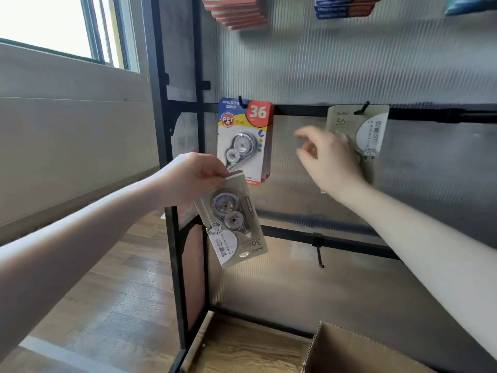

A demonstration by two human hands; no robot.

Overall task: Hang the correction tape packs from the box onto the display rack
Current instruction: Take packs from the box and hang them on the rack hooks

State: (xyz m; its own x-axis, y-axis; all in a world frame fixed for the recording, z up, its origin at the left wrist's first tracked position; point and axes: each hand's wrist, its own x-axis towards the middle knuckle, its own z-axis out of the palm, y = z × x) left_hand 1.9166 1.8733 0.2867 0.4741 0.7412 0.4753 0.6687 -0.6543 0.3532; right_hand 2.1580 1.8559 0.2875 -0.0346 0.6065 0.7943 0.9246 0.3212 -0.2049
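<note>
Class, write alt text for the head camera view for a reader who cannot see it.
The left hand holds a beige pack upside down below the rack, while the right hand reaches toward a beige hung pack. A colourful pack hangs to its left; a box sits below.

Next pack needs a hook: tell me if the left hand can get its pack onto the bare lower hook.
Probably yes. The left hand grips the beige pack upside down, and nothing blocks the lower hook; the pack needs turning first.
</note>
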